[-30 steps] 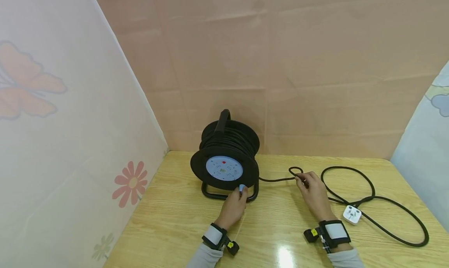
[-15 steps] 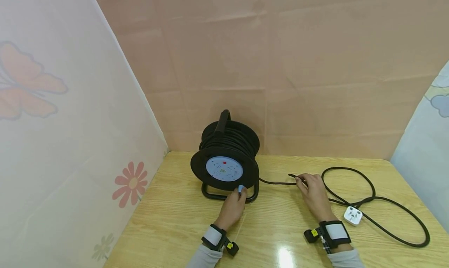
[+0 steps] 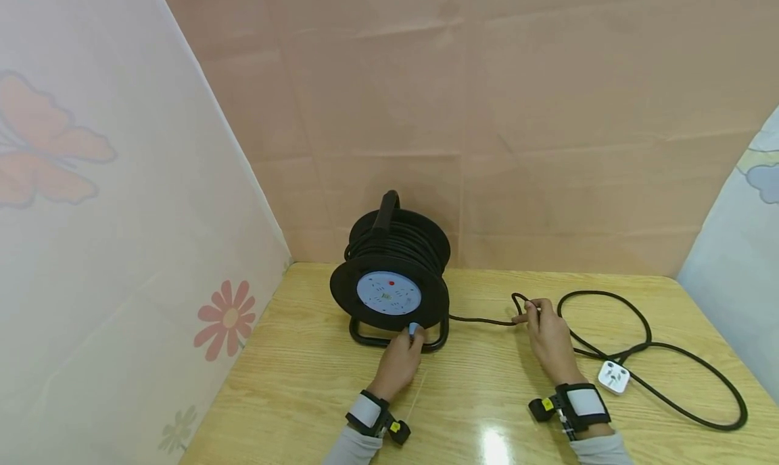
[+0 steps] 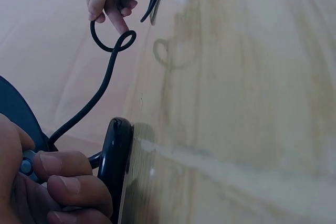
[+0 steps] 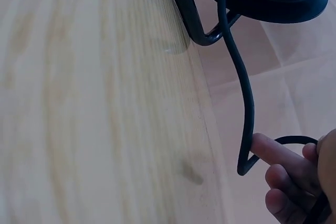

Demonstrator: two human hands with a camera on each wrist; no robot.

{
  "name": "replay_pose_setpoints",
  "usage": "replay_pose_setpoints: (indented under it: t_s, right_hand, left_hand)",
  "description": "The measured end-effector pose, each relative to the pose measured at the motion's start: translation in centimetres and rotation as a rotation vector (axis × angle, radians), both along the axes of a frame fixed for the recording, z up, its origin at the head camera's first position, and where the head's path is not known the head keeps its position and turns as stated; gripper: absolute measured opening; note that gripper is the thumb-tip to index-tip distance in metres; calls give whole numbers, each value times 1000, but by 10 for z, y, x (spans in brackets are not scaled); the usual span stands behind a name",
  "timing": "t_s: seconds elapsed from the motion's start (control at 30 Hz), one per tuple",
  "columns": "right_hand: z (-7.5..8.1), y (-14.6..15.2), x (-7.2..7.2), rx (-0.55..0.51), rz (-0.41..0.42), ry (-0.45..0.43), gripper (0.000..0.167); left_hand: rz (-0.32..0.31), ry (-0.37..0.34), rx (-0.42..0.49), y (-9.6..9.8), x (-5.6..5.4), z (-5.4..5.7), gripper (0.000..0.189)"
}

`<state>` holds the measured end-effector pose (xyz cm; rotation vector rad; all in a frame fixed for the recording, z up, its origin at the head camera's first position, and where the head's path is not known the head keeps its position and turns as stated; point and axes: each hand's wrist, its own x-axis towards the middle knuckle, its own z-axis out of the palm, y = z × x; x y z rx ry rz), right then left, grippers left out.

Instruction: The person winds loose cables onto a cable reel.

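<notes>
A black cable reel (image 3: 398,286) with a pale blue socket face stands on the table. My left hand (image 3: 397,367) grips the small blue crank knob (image 3: 414,329) at the lower edge of the reel's front disc. In the left wrist view its fingers (image 4: 73,187) curl round the knob beside the black stand. To the right, my right hand (image 3: 550,340) holds the black cable (image 3: 483,320) between thumb and fingers. One finger (image 5: 275,153) touches a bend of cable in the right wrist view. A small loop stands up there, between hand and reel.
More cable (image 3: 688,347) lies in wide loops on the right of the wooden table (image 3: 292,390). A white plug (image 3: 613,377) lies beside my right wrist. A tan sheet (image 3: 517,147) hangs behind the reel, and a flower-printed sheet (image 3: 140,249) stands at the left.
The knob has moved slightly left and down with my left hand, and the red dot on the socket face has shifted right. The cable loop by my right hand has changed shape; its fingers have shifted.
</notes>
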<state>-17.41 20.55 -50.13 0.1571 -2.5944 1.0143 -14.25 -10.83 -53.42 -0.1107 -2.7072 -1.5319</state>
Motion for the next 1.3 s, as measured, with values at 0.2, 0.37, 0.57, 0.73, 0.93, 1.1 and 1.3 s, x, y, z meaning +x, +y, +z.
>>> replay_pose_setpoints:
  t_s: [0.2,0.37,0.57,0.73,0.93,1.1,1.3]
  right_hand:
    - [3,0,1,-36,10,-39,49]
    - [3,1,2,-73,30,-40,46]
    - [0,1,0,-62,18,22,38]
    - [1,1,0,-46,-6,53,36]
    - [1,1,0,-46,1,49,38]
    - [1,1,0,-64,-9,41,42]
    - [3,0,2,-92,-30,44,41]
  left_hand:
    - [19,-24,-14,-5,-3,-4,55]
    - [55,-84,-75,-9,-10,-17,56]
    - [53,-102,-92,-13,-15,-26,55]
    - [60,-113,-98,-16,-17,-29,49]
    - [71,-102,-110,-20,-17,-29,49]
    - [70,-98,-100,-23,-16,-30,50]
    - [68,-122,-78,-28,-18,-32,53]
